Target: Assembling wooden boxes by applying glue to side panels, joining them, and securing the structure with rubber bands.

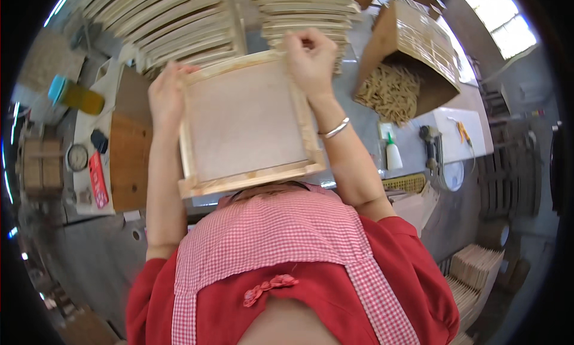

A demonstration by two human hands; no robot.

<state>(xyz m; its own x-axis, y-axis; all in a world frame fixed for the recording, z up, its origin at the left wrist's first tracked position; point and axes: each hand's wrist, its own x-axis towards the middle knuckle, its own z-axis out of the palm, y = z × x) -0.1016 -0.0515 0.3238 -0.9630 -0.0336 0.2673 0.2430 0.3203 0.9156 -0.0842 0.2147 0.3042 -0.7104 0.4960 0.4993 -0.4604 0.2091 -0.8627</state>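
A square tray-like wooden frame (253,181), with a pale flat panel inside it, is tilted up in front of my chest above the table. My left hand (167,97) grips its left side near the far corner, with fingertips over the far edge. At the far right corner, my right hand (313,59) is closed with its fingers curled at the rim. A silver bangle (335,129) circles my right wrist. Both hands hide the parts of the rim they grasp.
Stacked wooden frames (173,28) rise behind my hands, with another stack (305,13) beside them. Right are a cardboard box (382,43) of tan strips (390,94), a white green-tipped bottle (393,154) and a dark hand tool (429,145). Left stands a teal-lidded bottle (78,96).
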